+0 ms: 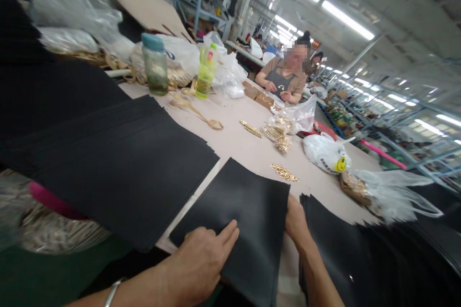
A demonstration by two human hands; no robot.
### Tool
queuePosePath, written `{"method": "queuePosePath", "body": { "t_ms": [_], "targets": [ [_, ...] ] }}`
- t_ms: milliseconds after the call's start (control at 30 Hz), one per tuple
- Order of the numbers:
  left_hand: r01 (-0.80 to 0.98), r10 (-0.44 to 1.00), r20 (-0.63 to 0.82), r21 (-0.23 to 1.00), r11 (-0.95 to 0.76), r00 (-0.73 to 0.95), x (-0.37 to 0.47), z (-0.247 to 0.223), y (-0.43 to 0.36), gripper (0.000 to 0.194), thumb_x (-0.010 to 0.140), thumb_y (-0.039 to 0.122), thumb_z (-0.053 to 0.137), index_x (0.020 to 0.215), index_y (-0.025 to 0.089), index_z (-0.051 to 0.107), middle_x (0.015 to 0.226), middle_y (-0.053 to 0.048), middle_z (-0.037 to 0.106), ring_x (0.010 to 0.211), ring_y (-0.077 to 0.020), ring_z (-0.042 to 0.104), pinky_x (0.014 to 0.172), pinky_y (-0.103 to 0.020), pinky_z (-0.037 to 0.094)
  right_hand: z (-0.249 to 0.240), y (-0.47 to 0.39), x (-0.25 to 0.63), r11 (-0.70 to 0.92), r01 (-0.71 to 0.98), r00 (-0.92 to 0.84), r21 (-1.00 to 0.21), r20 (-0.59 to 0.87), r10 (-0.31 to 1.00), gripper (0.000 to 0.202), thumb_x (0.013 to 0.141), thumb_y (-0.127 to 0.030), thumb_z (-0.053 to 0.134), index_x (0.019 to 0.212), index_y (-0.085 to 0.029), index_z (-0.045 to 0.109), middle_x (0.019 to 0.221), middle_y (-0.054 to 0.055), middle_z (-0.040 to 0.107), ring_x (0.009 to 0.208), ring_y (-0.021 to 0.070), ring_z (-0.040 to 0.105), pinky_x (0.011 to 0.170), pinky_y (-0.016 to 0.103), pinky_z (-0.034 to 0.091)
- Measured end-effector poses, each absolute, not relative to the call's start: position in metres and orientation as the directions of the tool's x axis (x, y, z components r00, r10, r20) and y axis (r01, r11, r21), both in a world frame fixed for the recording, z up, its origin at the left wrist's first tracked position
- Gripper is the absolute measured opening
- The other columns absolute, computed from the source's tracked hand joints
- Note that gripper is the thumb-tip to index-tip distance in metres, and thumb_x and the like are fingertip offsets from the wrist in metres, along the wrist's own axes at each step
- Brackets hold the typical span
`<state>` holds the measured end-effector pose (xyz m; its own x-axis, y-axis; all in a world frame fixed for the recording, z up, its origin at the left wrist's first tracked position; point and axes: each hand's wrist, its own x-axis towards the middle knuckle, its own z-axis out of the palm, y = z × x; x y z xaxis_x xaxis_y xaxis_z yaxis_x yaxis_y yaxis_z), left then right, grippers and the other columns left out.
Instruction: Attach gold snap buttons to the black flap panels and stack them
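Note:
A black sheet (248, 206) lies at the centre, at the near edge of the pale table, and may have others under it. My left hand (205, 259) rests on its lower left part, two fingers stretched out flat against the surface. At the sheet's right edge is my right hand (296, 218), closed on that edge with its fingertips largely hidden. A wide stack of black sheets (126, 163) spreads to the left. More black sheets (338, 249) are piled to the right, just beyond my right forearm.
Gold chain pieces (284, 172) and a white bag (324, 152) lie beyond the sheets. A teal-lidded jar (154, 64) and a yellow-green bottle (206, 72) stand at the back left. Across the table sits a person (288, 74). Clear plastic bags (396, 192) lie at right.

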<state>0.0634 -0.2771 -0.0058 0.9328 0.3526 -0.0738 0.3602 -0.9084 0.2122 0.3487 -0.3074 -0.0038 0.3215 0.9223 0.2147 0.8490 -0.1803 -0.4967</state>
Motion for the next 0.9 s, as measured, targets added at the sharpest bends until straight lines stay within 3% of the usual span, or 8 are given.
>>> {"method": "queuePosePath", "body": {
  "t_ms": [67,133,300,533,700,900],
  "targets": [
    [0.371,0.365,-0.067,0.232,-0.899,0.928,0.062,-0.005,-0.277,0.078,0.073,0.018,0.055,0.148,0.012,0.036,0.155,-0.015,0.03,0.085,-0.027,0.066,0.072,-0.045,0.058,-0.005,-0.288,0.378,-0.262,0.911,0.343,-0.318,0.233,0.91,0.033,0.088,-0.025,0.044,0.107,-0.015,0.069,0.097,0.01,0.073,0.088,0.0233,0.069,0.082,0.037,0.054],
    [0.371,0.359,-0.091,0.253,-0.894,0.929,0.061,-0.001,-0.277,0.078,0.075,0.024,0.06,0.148,0.012,0.036,0.156,-0.015,0.029,0.085,-0.0277,0.065,0.071,-0.046,0.058,-0.004,-0.261,0.398,-0.296,0.926,0.35,-0.236,0.232,0.908,0.034,0.091,-0.023,0.042,0.112,-0.014,0.067,0.101,0.01,0.073,0.089,0.0213,0.069,0.084,0.035,0.053],
    [0.393,0.363,-0.157,0.26,-0.882,0.918,0.058,0.008,-0.278,0.078,0.076,0.029,0.067,0.147,0.01,0.038,0.153,-0.016,0.036,0.091,-0.0301,0.065,0.075,-0.045,0.056,-0.003,-0.199,0.407,-0.201,0.979,0.205,-0.044,0.138,0.969,0.031,0.092,-0.018,0.046,0.113,-0.015,0.068,0.108,0.01,0.072,0.099,0.0214,0.066,0.092,0.031,0.048],
    [0.318,0.318,-0.04,0.244,-0.916,0.947,0.05,-0.001,-0.275,0.074,0.085,0.042,0.061,0.147,0.009,0.036,0.151,-0.014,0.042,0.085,-0.0228,0.062,0.067,-0.038,0.052,-0.001,-0.167,0.39,-0.173,0.947,0.192,0.272,-0.044,0.981,0.029,0.09,-0.009,0.045,0.103,-0.007,0.071,0.1,0.021,0.071,0.097,0.0293,0.066,0.085,0.036,0.048],
    [0.278,0.295,0.037,0.245,-0.929,0.955,0.049,-0.013,-0.275,0.073,0.089,0.046,0.053,0.147,0.008,0.032,0.151,-0.013,0.041,0.08,-0.0213,0.059,0.061,-0.038,0.051,0.003,-0.154,0.381,-0.204,0.9,0.267,0.385,-0.119,0.956,0.03,0.087,-0.007,0.045,0.1,-0.004,0.071,0.1,0.025,0.069,0.097,0.034,0.067,0.08,0.038,0.049],
    [0.281,0.304,0.074,0.226,-0.933,0.95,0.047,-0.017,-0.277,0.068,0.089,0.045,0.051,0.146,0.009,0.035,0.149,-0.012,0.044,0.079,-0.0202,0.058,0.06,-0.037,0.049,0.007,-0.147,0.375,-0.248,0.876,0.327,0.413,-0.131,0.936,0.03,0.083,-0.01,0.05,0.104,-0.003,0.071,0.103,0.027,0.069,0.099,0.0348,0.067,0.081,0.037,0.051]
  ]
}}
